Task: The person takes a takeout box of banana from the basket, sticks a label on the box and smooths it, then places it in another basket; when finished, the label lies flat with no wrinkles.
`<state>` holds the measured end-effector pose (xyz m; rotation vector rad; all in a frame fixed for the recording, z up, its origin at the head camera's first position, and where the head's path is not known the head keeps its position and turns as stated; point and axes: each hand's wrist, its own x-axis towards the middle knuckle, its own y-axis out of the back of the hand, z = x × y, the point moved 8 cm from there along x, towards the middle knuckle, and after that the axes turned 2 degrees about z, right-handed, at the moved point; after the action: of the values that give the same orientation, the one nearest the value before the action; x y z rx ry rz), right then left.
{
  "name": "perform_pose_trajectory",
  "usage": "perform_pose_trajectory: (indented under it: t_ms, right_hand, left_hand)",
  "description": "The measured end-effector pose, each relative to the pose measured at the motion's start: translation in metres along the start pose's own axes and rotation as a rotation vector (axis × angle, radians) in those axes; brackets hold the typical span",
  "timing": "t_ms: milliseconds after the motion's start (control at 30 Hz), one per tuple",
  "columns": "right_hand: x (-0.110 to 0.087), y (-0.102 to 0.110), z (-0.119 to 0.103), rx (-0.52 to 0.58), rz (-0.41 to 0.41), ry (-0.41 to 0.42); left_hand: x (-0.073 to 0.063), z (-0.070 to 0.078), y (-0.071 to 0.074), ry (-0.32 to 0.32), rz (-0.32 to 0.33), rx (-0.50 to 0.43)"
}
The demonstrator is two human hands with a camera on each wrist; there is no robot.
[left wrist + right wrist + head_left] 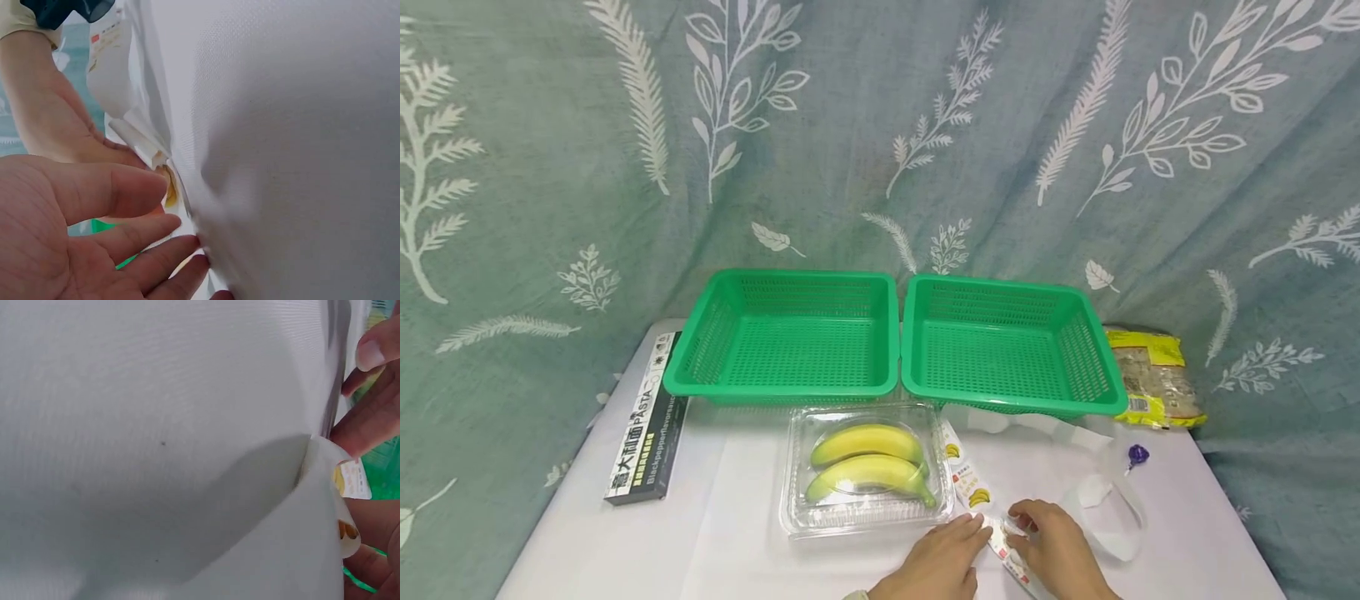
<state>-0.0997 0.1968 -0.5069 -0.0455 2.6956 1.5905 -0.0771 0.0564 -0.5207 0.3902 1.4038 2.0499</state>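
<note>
"Tabletop (pixel 737 508) first: where's the room?"

"Widest on the left, where white cloth stretches between the slim pasta box (pixel 643 425) and the clear clamshell (pixel 865 527). On the right the sloping edge runs past a purple lollipop (pixel 1138 454). At the back, the left basket (pixel 782 390) and right basket (pixel 1015 401) sit side by side, with a yellow packet (pixel 1157 379) just beyond the right one."

"And between the hands?"

"A printed strip (pixel 967 475), lying diagonally just right of the clamshell, its near end running down between both hands. The left hand (pixel 936 562) rests flat-ish at its left edge, fingers loosely extended, gripping nothing. The right hand (pixel 1056 550) has thumb and bent fingers pinching the strip from the other side."

"Materials?"

"The strip is thin and white, with banana pictures and small lettering; close up from the wrists it curls near the fingers. A loose white sheet (pixel 1060 427) with a wavy far edge spreads to its right; whether they join, I can't tell. The clamshell is glossy, ribbed plastic over two bananas (pixel 868 473). Both baskets are green, slotted, with rounded rims."
</note>
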Motion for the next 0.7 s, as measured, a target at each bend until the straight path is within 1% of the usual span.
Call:
perform_pose_trajectory:
  t_ms: [100,267,400,567,700]
  right_hand:
    - [0.0016,-0.0013,0.001,0.002,-0.009,-0.008]
    - [0.0034,0.0016,-0.0033,0.004,0.026,0.023]
    - [0.0021,0.005,-0.0051,0.031,0.038,0.029]
    - [0.0002,0.0068,-0.0065,0.05,0.012,0.02]
    - [-0.0002,0.0073,-0.0076,0.067,-0.036,0.019]
  left_hand:
    - [0.0012,-0.0018,0.0006,-0.001,-0.005,-0.009]
    - [0.0014,-0.0007,0.0037,-0.046,0.04,0.048]
    - [0.0004,-0.0002,0.0041,-0.05,0.048,0.053]
    - [-0.0003,0.0001,0.0033,-0.048,0.035,0.043]
    - [-0.0008,-0.0011,0.0029,-0.034,0.011,0.006]
